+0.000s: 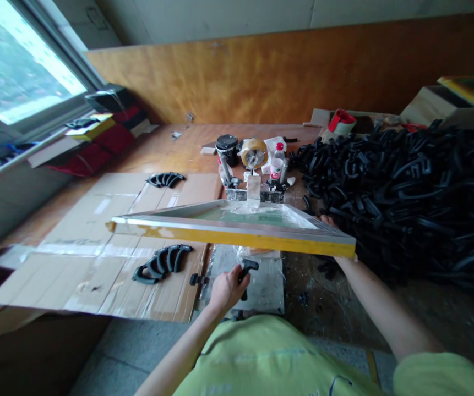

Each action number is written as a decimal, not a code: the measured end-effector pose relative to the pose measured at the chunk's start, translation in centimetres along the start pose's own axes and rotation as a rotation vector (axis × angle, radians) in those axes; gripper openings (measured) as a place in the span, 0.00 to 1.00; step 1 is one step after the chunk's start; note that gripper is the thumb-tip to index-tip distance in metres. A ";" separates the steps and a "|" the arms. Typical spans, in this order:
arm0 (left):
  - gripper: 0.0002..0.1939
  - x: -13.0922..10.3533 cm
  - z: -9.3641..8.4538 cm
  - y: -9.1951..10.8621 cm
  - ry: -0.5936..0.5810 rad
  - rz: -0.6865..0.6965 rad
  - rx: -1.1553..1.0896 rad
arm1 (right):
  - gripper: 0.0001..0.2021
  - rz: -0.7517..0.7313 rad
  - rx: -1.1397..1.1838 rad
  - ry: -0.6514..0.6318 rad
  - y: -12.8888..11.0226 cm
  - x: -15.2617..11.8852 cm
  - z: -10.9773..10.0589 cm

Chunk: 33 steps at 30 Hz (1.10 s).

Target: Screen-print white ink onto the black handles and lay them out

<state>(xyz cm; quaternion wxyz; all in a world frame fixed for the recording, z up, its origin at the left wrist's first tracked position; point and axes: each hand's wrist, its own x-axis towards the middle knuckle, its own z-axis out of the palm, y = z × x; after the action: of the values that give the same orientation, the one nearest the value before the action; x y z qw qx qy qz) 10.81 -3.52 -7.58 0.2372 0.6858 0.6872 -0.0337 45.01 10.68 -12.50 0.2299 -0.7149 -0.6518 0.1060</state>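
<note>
My left hand (227, 289) is closed around a black curved plastic handle (250, 265), just above a grey metal base plate (267, 280). A silk-screen frame (232, 234), aluminium with a yellow front edge, is tilted up above the plate. My right hand (344, 259) grips the right side of this frame and is mostly hidden by it. Two rows of black curved handles lie on flattened cardboard to the left, a near row (162, 263) and a far row (165, 179). A black clamp knob (199, 279) sticks out at the plate's left side.
On the right rises a big heap of black plastic handles (406, 187). Behind the frame stand a black tub (227, 148), a tape roll (254, 153), a paper cup (276, 168) and a red-capped bottle (279, 149). The flattened cardboard (83, 264) covers the table's left.
</note>
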 end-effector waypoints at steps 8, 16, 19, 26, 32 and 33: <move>0.22 2.5 0.2 8.2 0.015 0.425 -0.408 | 0.14 -0.042 0.247 0.124 -2.4 -1.8 -1.5; 0.12 1.1 2.0 1.3 0.066 0.370 -0.466 | 0.12 -0.438 0.378 -0.082 -13.4 -7.7 5.8; 0.13 1.0 1.9 -1.6 0.096 0.268 -0.501 | 0.13 -0.505 0.275 -0.068 -14.9 -8.2 7.3; 0.12 2.3 0.6 -4.4 0.188 0.191 -0.589 | 0.15 -0.487 0.078 -0.061 -15.9 -8.9 6.5; 0.16 5.9 -0.2 -4.5 0.389 0.350 -0.453 | 0.15 -0.463 -0.018 -0.117 -16.6 -8.6 5.2; 0.19 6.7 -0.2 -4.5 0.416 0.422 -0.409 | 0.17 -0.475 -0.026 -0.127 -16.5 -8.4 5.0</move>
<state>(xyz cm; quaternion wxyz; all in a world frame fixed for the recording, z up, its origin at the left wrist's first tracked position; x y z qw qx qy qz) 6.79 2.52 -11.17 0.2265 0.7431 0.5567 0.2943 27.14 4.14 -10.44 0.1978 -0.5366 -0.8159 0.0855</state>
